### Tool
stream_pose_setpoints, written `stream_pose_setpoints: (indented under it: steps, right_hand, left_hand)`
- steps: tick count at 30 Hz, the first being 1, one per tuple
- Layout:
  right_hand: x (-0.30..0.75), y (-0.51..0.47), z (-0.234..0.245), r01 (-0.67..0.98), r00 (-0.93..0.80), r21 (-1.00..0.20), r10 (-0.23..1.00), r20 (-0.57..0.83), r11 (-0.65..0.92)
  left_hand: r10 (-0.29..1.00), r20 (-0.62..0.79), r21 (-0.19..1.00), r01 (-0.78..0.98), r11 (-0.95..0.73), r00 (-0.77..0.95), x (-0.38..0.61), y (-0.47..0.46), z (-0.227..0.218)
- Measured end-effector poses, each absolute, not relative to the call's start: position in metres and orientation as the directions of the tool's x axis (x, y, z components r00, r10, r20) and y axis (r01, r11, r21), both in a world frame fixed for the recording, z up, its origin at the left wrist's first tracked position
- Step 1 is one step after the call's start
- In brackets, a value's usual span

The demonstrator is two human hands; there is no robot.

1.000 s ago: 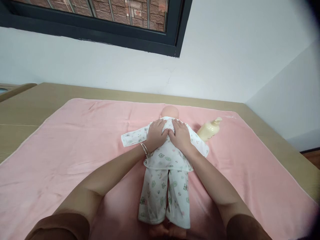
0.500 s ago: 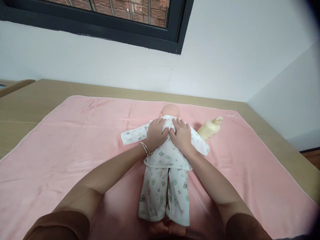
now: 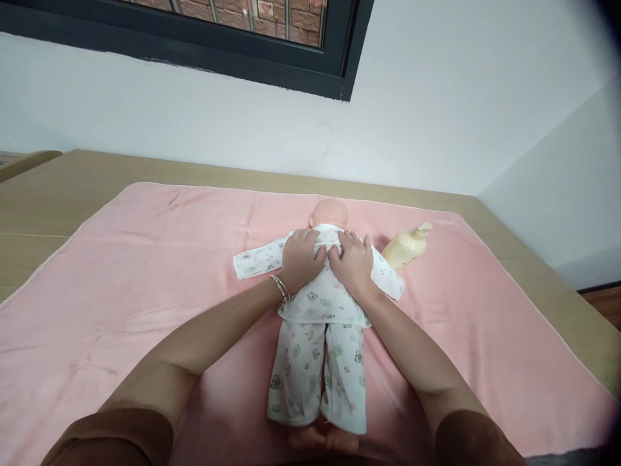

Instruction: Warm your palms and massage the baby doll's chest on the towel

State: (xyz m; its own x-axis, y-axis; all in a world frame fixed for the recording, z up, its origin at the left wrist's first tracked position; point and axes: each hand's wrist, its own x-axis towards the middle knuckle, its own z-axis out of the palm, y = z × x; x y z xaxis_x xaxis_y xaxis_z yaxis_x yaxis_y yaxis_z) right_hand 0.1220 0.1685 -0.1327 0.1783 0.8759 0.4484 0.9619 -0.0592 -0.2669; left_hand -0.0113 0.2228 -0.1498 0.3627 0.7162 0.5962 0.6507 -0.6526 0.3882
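A baby doll [image 3: 324,304] in white printed pajamas lies face down, its bald head pointing away from me and its feet nearest me. My left hand [image 3: 303,257] rests flat on the left side of its upper back, fingers stretched toward the shoulder. On the right side of the same back lies my right hand [image 3: 353,260], also open, with its fingers a little spread. Both thumbs point inward, close to each other. The doll's sleeves reach out to either side. Bracelets circle my left wrist.
Under the doll a pink mat [image 3: 160,278] is spread over a wooden table [image 3: 43,213]. A pale yellow bottle [image 3: 407,247] lies on the mat beside the doll's right-hand sleeve. Beyond the table rise a white wall [image 3: 412,129] and a dark window frame [image 3: 334,65].
The view has shifted very slightly. My right hand's fingers have moved a little outward on the doll's back; my left hand stays in about the same place.
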Motion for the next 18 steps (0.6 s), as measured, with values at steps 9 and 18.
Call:
stream_pose_setpoints:
  steps: [9, 18]
  right_hand:
    - [0.129, 0.172, -0.135, 0.959, 0.042, -0.264, 0.873, 0.486, 0.101]
    - [0.124, 0.165, -0.141, 0.957, 0.156, -0.290, 0.825, 0.543, 0.009]
  left_hand:
    - [0.641, 0.630, 0.380, 0.545, -0.747, 0.439, -0.013, 0.229, -0.155]
    - [0.677, 0.653, 0.395, 0.610, -0.687, 0.340, -0.013, 0.221, -0.151]
